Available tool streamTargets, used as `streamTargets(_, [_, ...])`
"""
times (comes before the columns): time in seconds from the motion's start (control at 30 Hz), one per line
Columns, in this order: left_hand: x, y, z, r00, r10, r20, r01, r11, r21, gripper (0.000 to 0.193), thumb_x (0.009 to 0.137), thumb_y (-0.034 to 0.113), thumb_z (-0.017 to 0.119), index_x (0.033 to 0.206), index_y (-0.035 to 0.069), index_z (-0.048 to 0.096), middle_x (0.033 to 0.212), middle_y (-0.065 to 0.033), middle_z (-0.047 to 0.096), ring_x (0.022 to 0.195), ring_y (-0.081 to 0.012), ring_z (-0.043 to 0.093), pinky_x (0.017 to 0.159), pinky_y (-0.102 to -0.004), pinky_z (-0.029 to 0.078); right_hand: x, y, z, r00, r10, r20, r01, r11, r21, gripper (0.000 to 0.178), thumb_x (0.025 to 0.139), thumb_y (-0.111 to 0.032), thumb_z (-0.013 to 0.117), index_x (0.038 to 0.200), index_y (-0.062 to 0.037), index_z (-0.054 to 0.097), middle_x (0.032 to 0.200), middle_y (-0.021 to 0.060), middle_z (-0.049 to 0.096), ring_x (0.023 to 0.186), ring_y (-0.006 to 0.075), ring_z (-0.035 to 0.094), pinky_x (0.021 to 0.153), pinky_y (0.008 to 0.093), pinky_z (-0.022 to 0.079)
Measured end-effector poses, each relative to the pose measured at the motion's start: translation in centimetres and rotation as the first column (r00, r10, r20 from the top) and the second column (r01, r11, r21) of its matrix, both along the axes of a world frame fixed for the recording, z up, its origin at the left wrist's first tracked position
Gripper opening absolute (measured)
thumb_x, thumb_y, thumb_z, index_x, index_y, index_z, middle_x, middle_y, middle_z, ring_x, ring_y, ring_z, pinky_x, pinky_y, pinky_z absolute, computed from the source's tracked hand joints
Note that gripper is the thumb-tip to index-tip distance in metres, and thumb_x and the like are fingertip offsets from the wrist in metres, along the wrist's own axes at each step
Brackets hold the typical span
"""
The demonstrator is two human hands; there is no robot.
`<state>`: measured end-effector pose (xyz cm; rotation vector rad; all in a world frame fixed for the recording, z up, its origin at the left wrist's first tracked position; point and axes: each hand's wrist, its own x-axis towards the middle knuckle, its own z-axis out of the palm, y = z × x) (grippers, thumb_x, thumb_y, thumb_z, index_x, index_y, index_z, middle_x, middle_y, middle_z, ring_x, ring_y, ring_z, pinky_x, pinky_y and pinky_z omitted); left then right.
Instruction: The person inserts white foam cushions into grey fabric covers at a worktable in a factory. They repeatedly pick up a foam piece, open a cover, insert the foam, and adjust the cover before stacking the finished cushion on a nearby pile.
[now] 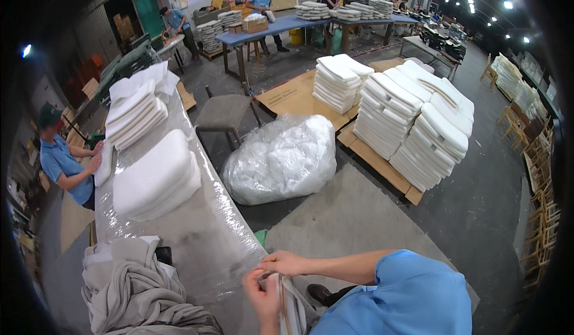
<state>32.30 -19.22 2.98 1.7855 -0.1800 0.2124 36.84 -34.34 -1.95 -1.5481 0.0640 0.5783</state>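
Two hands, my left [263, 296] and my right [286, 264], meet by the near right edge of the surface [206, 248]. My left one pinches the top of a pale cloth [292, 311] with a brown strip. My right one is bunched narrow there; I can't tell if it grips too. I hold the cloth close, I guess so I can see its edge. The grey cloth heap [143, 287] sits on the surface's near left end, maybe for easy reach. White pads [154, 173] lie stacked farther along the surface, likely to save room.

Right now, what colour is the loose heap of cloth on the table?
The heap of cloth is mostly grey-beige; the head view shows it best.
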Motion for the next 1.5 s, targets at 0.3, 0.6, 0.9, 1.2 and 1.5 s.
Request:
streamTargets(0.3, [-7.0, 7.1, 5.1, 0.822, 0.296, -0.486, -0.421, 0.892, -0.168, 0.016, 0.101, 0.017, 0.062, 0.103, 0.002, 0.062, 0.104, -0.0130, 0.066, 0.095, -0.0264, 0.063, 0.088, -0.0406, 0.049, -2.5, 0.5, -1.4, 0.950, -0.091, 0.298, 0.089, 0.996, 0.022, 0.053, 0.109, -0.052, 0.052, 0.115, -0.0044, 0.074, 0.108, 0.0073, 0.072, 0.102, 0.0152, 0.062, 0.093, 0.0324, 0.049])
streamTargets(0.6, [-9.5, 8.3, 4.4, 0.750, 0.384, -0.538, -0.531, 0.835, -0.145, 0.029, 0.102, 0.025, 0.061, 0.117, 0.000, 0.062, 0.114, -0.0153, 0.067, 0.103, -0.0276, 0.064, 0.095, -0.0431, 0.048, -1.7, 2.0, -1.6, 0.938, -0.319, 0.132, 0.307, 0.946, 0.105, 0.049, 0.105, -0.048, 0.059, 0.091, -0.0043, 0.075, 0.080, 0.0026, 0.067, 0.075, 0.0130, 0.059, 0.072, 0.0326, 0.047])
streamTargets(0.9, [-10.4, 8.9, 4.3, 0.723, 0.437, -0.536, -0.589, 0.794, -0.148, 0.044, 0.104, 0.032, 0.060, 0.131, -0.002, 0.062, 0.124, -0.0176, 0.069, 0.111, -0.0289, 0.064, 0.102, -0.0456, 0.047, -6.0, -7.2, -1.5, 0.598, -0.750, -0.283, 0.801, 0.571, 0.180, 0.036, 0.099, -0.038, 0.069, 0.079, -0.0082, 0.068, 0.076, 0.0030, 0.061, 0.072, 0.0172, 0.054, 0.071, 0.0360, 0.042])
streamTargets(1.2, [3.3, 9.8, 3.0, 0.902, 0.404, -0.155, -0.423, 0.749, -0.510, 0.035, 0.108, 0.032, 0.056, 0.085, 0.006, 0.058, 0.086, -0.0041, 0.057, 0.081, -0.0167, 0.056, 0.077, -0.0353, 0.048, -15.7, -10.0, -3.5, 0.438, -0.761, -0.478, 0.899, 0.371, 0.234, 0.028, 0.103, -0.024, 0.062, 0.118, -0.0017, 0.068, 0.117, 0.0111, 0.071, 0.113, 0.0245, 0.063, 0.099, 0.0402, 0.047])
streamTargets(1.5, [15.6, 9.8, 2.1, 0.871, 0.243, -0.428, -0.465, 0.689, -0.556, 0.040, 0.105, 0.040, 0.062, 0.079, 0.010, 0.056, 0.072, -0.0059, 0.058, 0.066, -0.0229, 0.060, 0.064, -0.0398, 0.050, -19.5, -3.5, 2.6, 0.715, -0.210, -0.667, 0.481, 0.840, 0.251, 0.049, 0.097, -0.038, 0.074, 0.134, -0.0106, 0.058, 0.140, 0.0081, 0.053, 0.125, 0.0245, 0.054, 0.102, 0.0471, 0.046])
